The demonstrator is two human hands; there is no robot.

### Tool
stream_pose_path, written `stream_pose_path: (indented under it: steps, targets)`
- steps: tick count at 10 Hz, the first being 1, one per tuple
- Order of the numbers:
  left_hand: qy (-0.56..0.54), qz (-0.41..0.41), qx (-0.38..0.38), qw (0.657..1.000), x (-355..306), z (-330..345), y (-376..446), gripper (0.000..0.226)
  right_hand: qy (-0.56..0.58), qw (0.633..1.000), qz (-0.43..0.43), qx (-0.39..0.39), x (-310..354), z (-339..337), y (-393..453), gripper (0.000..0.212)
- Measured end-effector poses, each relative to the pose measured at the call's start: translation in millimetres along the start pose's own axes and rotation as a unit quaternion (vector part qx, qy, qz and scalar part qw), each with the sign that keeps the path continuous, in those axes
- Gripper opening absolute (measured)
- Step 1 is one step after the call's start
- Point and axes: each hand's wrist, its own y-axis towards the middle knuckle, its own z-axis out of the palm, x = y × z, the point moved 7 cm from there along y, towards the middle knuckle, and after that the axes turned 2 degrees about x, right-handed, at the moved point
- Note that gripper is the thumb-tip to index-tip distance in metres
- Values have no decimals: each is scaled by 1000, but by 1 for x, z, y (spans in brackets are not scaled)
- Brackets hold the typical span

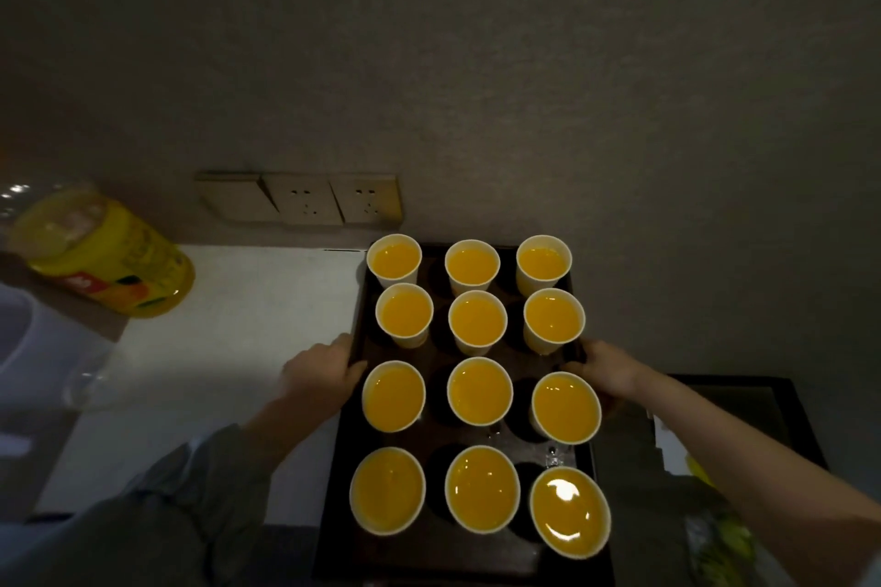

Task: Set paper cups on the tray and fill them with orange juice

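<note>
Head view is showing the fingers (350, 369) of the left hand (317, 372) curling over the left rim of the dark tray (355, 400), and the right hand (603, 365) is doing the same at the right rim, its fingers wrapping the edge just behind a full cup. Both hands are gripping the tray at about its middle, one opposite the other.

Twelve paper cups (479, 391) are standing on the tray in four rows of three, each one holding orange juice close to the brim, so the filling is looking finished and the step in hand is probably lifting or shifting the loaded tray. To do it well, both sides should be rising together and staying level, slowly, since the juice is sitting high and the cups are light and standing close to one another; any tilt is likely to be spilling the near row first.

The tray is resting on the pale counter (229, 348), with the orange juice bottle (107, 260) standing well apart at the far left, below the wall sockets (305, 200).
</note>
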Motion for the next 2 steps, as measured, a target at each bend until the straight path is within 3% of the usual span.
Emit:
stream_pose_path:
  steps: [2]
  targets:
    - [-23, -20, -35, 999, -1, -24, -7, 23, 96, 993, 52, 53, -6, -4, -23, 28]
